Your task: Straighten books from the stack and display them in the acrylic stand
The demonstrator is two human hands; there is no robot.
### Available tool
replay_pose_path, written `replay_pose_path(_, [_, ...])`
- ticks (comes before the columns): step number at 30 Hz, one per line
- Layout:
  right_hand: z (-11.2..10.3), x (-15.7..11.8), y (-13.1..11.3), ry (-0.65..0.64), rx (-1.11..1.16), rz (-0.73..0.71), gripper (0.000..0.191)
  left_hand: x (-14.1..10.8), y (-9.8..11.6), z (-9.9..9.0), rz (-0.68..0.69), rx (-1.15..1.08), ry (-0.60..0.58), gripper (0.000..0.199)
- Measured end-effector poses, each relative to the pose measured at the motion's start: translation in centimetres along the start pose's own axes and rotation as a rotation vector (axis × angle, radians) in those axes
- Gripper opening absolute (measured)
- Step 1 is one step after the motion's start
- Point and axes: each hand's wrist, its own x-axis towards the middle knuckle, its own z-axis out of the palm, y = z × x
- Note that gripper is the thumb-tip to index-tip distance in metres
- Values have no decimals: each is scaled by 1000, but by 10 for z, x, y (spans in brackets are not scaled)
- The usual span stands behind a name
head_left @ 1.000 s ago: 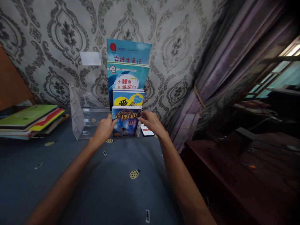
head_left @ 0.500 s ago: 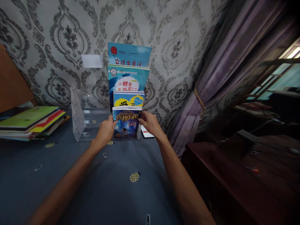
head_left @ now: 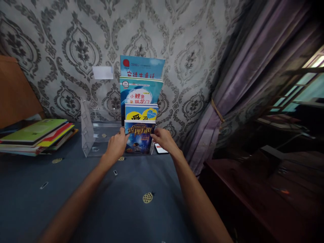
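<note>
A dark blue book [head_left: 139,141] with gold title letters stands upright in the lowest front tier of a clear tiered rack [head_left: 87,135]. My left hand [head_left: 117,145] is closed at the book's left edge, and my right hand [head_left: 163,138] pinches its right edge near the top. Directly behind it rises a yellow and blue book [head_left: 136,112]. Higher up stand a teal book [head_left: 140,89] with a white oval and, rearmost, a light blue book [head_left: 141,65] with red lettering. The lower parts of these books are hidden by the ones in front.
To the left lies a stack of books [head_left: 32,135] beside a brown board [head_left: 17,91]. A phone [head_left: 161,149] rests right of the rack. A purple curtain [head_left: 220,98] and a dark red table [head_left: 227,179] are on the right. The patterned wall [head_left: 189,60] stands behind.
The view has tilted slightly, so everything sits a little lower and to the right. Both hands stay at the dark blue book's edges, and its top looks flatter and more closed than before.
</note>
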Motion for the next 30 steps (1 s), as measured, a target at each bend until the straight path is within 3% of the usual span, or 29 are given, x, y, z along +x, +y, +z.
replay_pose_path(4, [1, 1, 1, -10, -21, -8, 18, 2, -1, 3, 14, -54, 10, 27])
replay_pose_path(11, [1, 1, 2, -15, 7, -24, 15, 4, -6, 3, 35, -171, 13, 17])
replay_pose_path(17, [-1, 0, -1, 8, 25, 63, 4, 3, -4, 3, 3, -111, 5, 23])
replay_pose_path(20, [-3, -2, -5, 18, 13, 107, 13, 3, -3, 6, -5, -96, 9, 25])
replay_pose_path(30, [-3, -3, -9, 17, -44, 62, 11, 1, -2, 11, 6, -149, -8, 27])
